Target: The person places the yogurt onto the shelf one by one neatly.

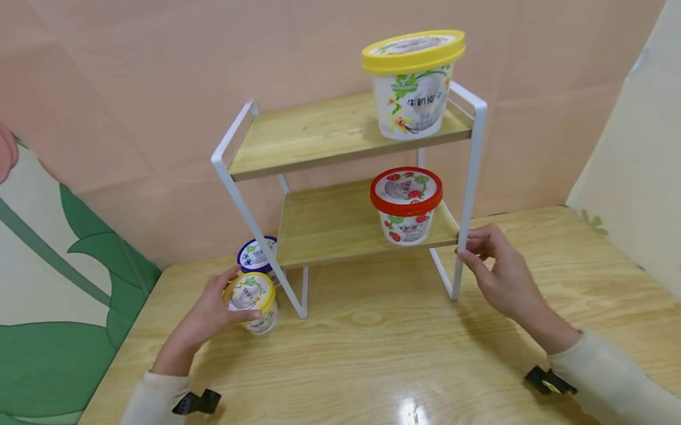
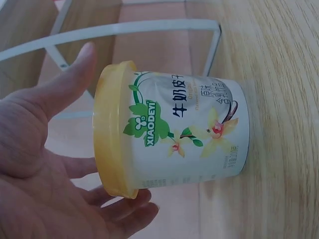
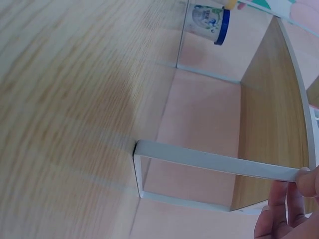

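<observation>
My left hand (image 1: 216,305) is spread around a white ice-cream-style tub with a yellow lid (image 2: 189,129), which stands upright on the table. In the left wrist view its thumb is straight on one side of the lid and the fingers lie loosely on the other; firm contact cannot be made out. Behind that tub stands a blue-lidded tub (image 1: 254,254), partly hidden. With thumb and fingers my right hand (image 1: 504,274) pinches the white metal leg of a two-tier wooden shelf (image 1: 315,133), at the lower board's height. The pinch also shows in the right wrist view.
Another, yellow-lidded tub (image 1: 414,102) stands on the upper board at the right. A red-lidded tub (image 1: 406,208) sits on the lower board beneath it. The shelf stands on a wood-grain table (image 1: 369,351), before a pink backdrop (image 1: 171,75).
</observation>
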### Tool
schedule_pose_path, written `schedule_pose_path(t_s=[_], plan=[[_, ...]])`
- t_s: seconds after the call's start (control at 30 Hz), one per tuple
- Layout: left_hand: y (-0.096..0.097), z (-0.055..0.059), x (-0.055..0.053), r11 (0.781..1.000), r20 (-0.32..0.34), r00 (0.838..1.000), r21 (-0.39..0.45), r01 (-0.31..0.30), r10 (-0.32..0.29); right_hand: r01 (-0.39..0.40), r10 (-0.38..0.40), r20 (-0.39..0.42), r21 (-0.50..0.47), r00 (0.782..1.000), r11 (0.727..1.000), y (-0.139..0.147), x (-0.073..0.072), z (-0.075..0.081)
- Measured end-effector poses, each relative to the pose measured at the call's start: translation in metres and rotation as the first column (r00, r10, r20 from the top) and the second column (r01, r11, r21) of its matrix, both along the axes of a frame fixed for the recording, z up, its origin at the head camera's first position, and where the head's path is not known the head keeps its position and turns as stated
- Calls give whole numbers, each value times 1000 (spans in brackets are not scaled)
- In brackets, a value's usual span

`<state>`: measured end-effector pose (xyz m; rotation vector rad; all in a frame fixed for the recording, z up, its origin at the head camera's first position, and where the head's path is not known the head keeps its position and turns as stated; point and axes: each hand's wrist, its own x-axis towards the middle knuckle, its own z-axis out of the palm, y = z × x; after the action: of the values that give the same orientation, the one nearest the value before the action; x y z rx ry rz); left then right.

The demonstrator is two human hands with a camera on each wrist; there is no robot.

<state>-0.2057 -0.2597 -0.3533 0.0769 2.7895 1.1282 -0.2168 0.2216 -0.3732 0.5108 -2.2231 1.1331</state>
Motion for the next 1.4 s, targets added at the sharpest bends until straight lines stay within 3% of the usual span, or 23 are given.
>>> schedule_pose_path(t_s=[0.4, 0.97, 1.17, 1.4], plan=[[4, -5, 7, 997, -35, 998, -62, 45, -48, 9, -9, 12, 2, 1000, 1000, -1, 2, 1], [9, -22, 40, 992, -94, 988, 12, 123, -121, 8, -8, -31, 4, 999, 1000, -1, 0, -1], [14, -24, 47, 989, -93, 986, 23, 143, -141, 7, -6, -25, 4, 1000, 1000, -1, 0, -1], [15, -26, 51, 974, -124, 970, 66, 217, -208, 1, -1, -37, -2, 999, 1000, -1, 0, -1]])
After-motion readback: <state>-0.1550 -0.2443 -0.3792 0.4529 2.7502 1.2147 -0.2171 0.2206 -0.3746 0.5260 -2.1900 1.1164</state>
